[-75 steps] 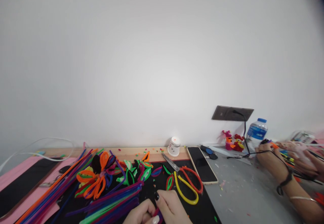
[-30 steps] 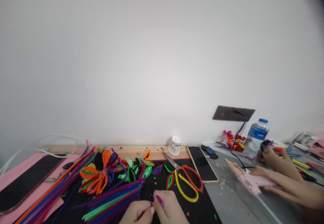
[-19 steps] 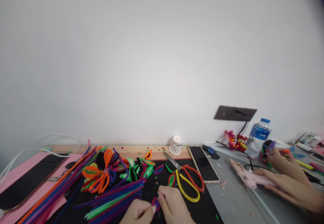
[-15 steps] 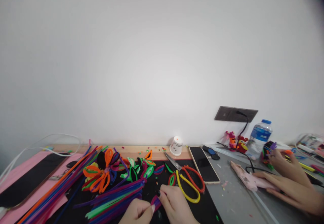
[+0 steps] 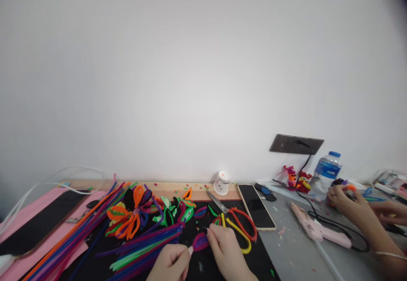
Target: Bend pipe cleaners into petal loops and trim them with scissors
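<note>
A petal-shaped loop of magenta and purple fuzzy craft stems (image 5: 200,241) is held between the person's two hands, above the black mat (image 5: 260,260) at the bottom centre of the view. Its left end is pinched between thumb and finger of the left hand (image 5: 171,262); its other end is gripped by the fingertips of the right hand (image 5: 227,251), by which part of a yellow scissor handle is covered. The loop is stretched nearly level, with a narrow opening along its middle.

Just left of the left hand, a thick bundle of purple, blue and green fuzzy stems (image 5: 146,249) is laid on the mat. Beyond it, a flower of looped orange stems (image 5: 136,213) is seen, with green-and-white leaf-shaped loops (image 5: 187,214) heaped beside it. Metal scissors with red and yellow handles (image 5: 224,209) are placed beyond the right hand, between the loops and a black-screened phone in a pale case (image 5: 256,207). A small white paper cup (image 5: 221,183) is stood upside down near the wall.

On the grey tabletop (image 5: 295,260) to the right, a pale pink glue gun with a black cord (image 5: 318,230) is laid on its side. Farther right, something partly orange is held in a co-worker's hand (image 5: 345,200); its shape cannot be made out.
</note>
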Action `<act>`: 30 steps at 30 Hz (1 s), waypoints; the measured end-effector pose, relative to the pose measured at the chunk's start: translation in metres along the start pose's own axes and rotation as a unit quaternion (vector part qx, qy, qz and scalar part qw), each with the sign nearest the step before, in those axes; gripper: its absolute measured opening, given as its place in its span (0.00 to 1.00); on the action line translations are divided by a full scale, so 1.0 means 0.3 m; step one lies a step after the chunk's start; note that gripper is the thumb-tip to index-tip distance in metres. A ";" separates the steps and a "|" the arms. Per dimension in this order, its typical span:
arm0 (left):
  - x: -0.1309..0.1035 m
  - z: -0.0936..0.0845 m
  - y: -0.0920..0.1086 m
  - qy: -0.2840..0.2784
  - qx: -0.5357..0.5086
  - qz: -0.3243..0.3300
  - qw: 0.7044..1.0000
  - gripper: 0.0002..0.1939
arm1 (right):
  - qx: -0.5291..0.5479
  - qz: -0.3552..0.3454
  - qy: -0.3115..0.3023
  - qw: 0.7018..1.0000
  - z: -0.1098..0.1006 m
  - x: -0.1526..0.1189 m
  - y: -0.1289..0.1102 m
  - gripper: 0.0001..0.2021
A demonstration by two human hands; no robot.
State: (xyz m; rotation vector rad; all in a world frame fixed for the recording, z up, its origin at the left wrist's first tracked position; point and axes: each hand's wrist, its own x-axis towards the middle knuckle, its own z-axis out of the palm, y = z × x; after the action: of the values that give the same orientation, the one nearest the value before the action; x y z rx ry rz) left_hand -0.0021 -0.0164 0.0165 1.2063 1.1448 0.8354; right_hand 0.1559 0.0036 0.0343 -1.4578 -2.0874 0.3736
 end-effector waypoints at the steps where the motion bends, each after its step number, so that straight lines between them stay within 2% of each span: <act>1: 0.002 0.000 0.003 0.006 -0.005 0.007 1.000 0.27 | 0.008 0.000 -0.004 1.000 -0.003 0.000 -0.003 0.17; 8: -0.010 -0.012 0.034 -0.013 0.068 0.051 0.996 0.26 | 0.049 0.003 -0.019 0.999 -0.001 0.000 -0.010 0.16; 14: -0.010 -0.027 0.037 0.026 0.119 0.076 0.990 0.25 | 0.030 -0.013 -0.017 0.999 0.004 -0.011 -0.015 0.14; 20: -0.015 -0.040 0.036 0.050 0.223 0.119 0.966 0.22 | 0.014 -0.031 -0.017 0.999 0.007 -0.012 -0.023 0.12; 24: -0.010 -0.073 0.035 0.054 0.321 0.180 0.928 0.20 | 0.022 -0.001 0.004 1.000 0.007 -0.004 -0.010 0.14; 26: -0.003 -0.104 0.042 0.078 0.376 0.211 0.899 0.18 | 0.033 0.033 0.031 0.998 0.005 0.001 0.000 0.14; 30: 0.016 -0.180 0.076 0.142 0.477 0.230 0.836 0.10 | 0.088 0.080 0.075 0.990 -0.002 0.008 0.014 0.13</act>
State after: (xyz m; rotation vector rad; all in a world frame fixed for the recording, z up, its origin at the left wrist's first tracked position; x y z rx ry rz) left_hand -0.0511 0.0071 0.0390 2.3137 1.6262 0.8199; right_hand 0.1590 0.0072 0.0331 -1.5024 -1.7786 0.4827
